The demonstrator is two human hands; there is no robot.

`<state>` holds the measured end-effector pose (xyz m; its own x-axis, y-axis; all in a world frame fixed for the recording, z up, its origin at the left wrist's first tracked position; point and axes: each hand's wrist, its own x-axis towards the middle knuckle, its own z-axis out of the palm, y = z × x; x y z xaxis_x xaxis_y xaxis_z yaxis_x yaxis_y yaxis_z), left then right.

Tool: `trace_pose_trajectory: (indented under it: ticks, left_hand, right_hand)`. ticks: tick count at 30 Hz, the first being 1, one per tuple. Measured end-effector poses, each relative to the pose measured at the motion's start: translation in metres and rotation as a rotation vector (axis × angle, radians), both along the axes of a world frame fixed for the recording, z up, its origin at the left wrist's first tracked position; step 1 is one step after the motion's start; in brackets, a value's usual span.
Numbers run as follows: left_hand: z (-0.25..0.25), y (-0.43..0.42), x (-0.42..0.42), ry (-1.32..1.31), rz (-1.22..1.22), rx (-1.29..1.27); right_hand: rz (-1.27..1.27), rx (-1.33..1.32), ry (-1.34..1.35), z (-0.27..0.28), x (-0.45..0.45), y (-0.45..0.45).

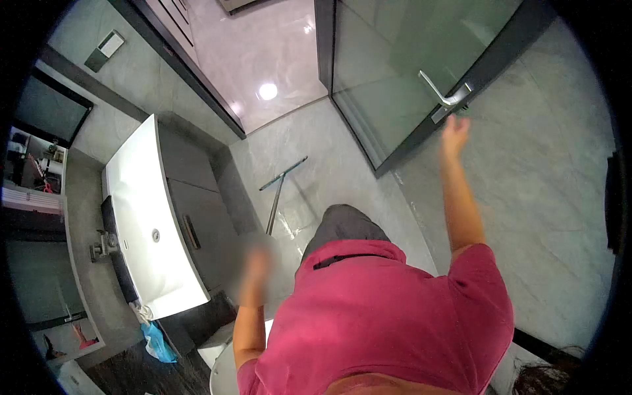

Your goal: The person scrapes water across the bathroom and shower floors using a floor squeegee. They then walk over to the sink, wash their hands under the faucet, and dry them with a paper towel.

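A floor squeegee point(277, 195) stands with its long blade on the grey tiles, its pole slanting back towards me. The pole's upper end runs into my left hand point(257, 262), which is closed around it, though a blur hides the fingers. My right hand point(455, 136) reaches forward to the edge of the glass door point(395, 72), just below its silver lever handle point(442, 92). Its fingers are slightly apart, with nothing seen in them. Whether the fingertips touch the door edge I cannot tell.
On the left, a white washbasin point(135, 168) sits over a grey cabinet point(191, 171) below a mirror point(43, 276). A blue bag point(157, 343) hangs beside it. A toilet point(227, 368) is partly hidden at my left. The doorway opens onto shiny floor point(263, 52) ahead.
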<state>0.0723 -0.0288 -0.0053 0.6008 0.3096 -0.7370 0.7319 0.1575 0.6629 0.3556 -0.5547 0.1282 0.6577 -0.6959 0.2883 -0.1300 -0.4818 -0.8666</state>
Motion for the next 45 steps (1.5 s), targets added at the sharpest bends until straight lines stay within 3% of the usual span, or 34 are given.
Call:
trace_pose_trajectory:
  ticks: [1,2,3,5,6,9,11,12,15,17,19,20,21,22,23,24,26,27,28,29,31,33,35,36,37,38,39,40,41,42,43,45]
  left_hand:
    - [0.018,-0.022,0.032,0.019,0.024,-0.028]
    - [0.029,-0.043,0.057,0.0,-0.022,-0.025]
    - [0.042,-0.061,0.082,-0.011,-0.028,-0.032]
    - [0.051,-0.095,0.127,-0.068,-0.093,0.01]
    - [0.049,-0.106,0.147,-0.113,-0.136,0.04]
    - [0.04,-0.114,0.204,-0.236,-0.129,0.031]
    - [0.046,-0.104,0.247,-0.237,-0.143,-0.025]
    - [0.046,-0.098,0.281,-0.261,-0.16,-0.08]
    - [0.029,-0.086,0.38,-0.211,-0.254,-0.175]
    - [0.019,-0.072,0.433,-0.198,-0.287,-0.222]
    - [0.012,-0.04,0.466,-0.543,-0.36,0.571]
    - [0.019,-0.007,0.482,-0.597,-0.465,0.892]
    - [0.061,0.005,0.506,-0.63,-0.182,0.774]
    - [0.08,0.035,0.522,-0.469,-0.231,1.002]
    - [0.104,0.064,0.536,-0.541,-0.288,1.29]
    - [0.124,0.084,0.552,-0.556,-0.102,1.306]
    - [0.154,0.141,0.571,-0.678,0.148,1.336]
    - [0.188,0.168,0.585,-0.583,-0.171,1.996]
    - [0.214,0.176,0.604,-0.697,0.073,1.915]
    - [0.246,0.207,0.609,-0.488,-0.255,2.405]
    - [0.269,0.258,0.625,-0.796,-0.173,2.141]
    - [0.327,0.26,0.667,-0.904,-0.028,2.326]
    - [0.359,0.263,0.697,-0.976,0.086,2.365]
    - [0.365,0.264,0.707,-0.989,0.111,2.318]
    - [0.37,0.274,0.718,-1.046,0.068,2.335]
    - [0.371,0.282,0.729,-1.105,0.019,2.351]
    - [0.364,0.277,0.734,-1.014,0.045,2.312]
    - [0.359,0.272,0.737,-0.925,0.072,2.274]
    - [0.359,0.28,0.742,-1.092,0.043,2.372]
    - [0.359,0.284,0.743,-1.095,0.049,2.373]
    - [0.357,0.287,0.744,-1.224,-0.018,2.432]
    - [0.355,0.307,0.749,-1.416,-0.04,2.402]
  right_hand:
    - [0.154,0.487,-0.001,-0.023,-0.005,0.054]
    - [0.307,0.805,0.244,-0.008,-0.028,0.122]
    - [0.612,1.073,0.555,-0.071,-0.018,0.159]
    - [1.046,1.443,1.219,-0.142,-0.018,0.244]
    - [0.864,1.306,1.31,-0.107,-0.021,0.295]
    - [0.902,1.337,1.145,-0.157,0.019,0.364]
    - [0.567,1.279,1.058,-0.188,0.06,0.385]
    - [0.57,1.279,1.062,-0.19,0.096,0.39]
    - [0.666,0.487,1.231,-0.189,0.199,0.391]
    - [0.484,0.643,1.091,-0.229,0.268,0.392]
    - [0.426,0.793,1.027,-0.269,0.34,0.381]
    - [0.415,0.871,1.033,-0.292,0.373,0.37]
    - [0.424,0.907,1.081,-0.315,0.401,0.358]
    - [0.824,0.221,1.279,-0.29,0.428,0.35]
    - [1.048,-0.071,1.384,-0.295,0.447,0.339]
    - [1.265,-0.384,1.42,-0.301,0.467,0.327]
    - [1.345,-0.245,1.511,-0.334,0.469,0.311]
    - [1.377,-0.26,1.506,-0.345,0.46,0.304]
    - [1.406,-0.278,1.493,-0.355,0.449,0.298]
    - [1.393,-0.288,1.475,-0.37,0.433,0.292]
    - [1.257,-0.015,1.367,-0.424,0.378,0.273]
    - [1.156,0.154,1.355,-0.4,0.327,0.272]
    - [0.615,0.529,1.519,-0.319,0.299,0.309]
    - [0.658,0.512,1.583,-0.296,0.285,0.316]
    - [1.092,0.039,1.564,-0.282,0.275,0.317]
    - [1.268,-0.18,1.484,-0.31,0.248,0.305]
    - [1.135,-0.017,1.568,-0.287,0.242,0.306]
    - [1.133,-0.018,1.563,-0.263,0.243,0.308]
    - [0.932,0.226,1.551,-0.24,0.248,0.31]
    - [0.723,0.46,1.52,-0.229,0.251,0.309]
    - [0.7,0.467,1.491,-0.238,0.26,0.304]
    - [0.913,0.12,1.358,-0.264,0.301,0.3]
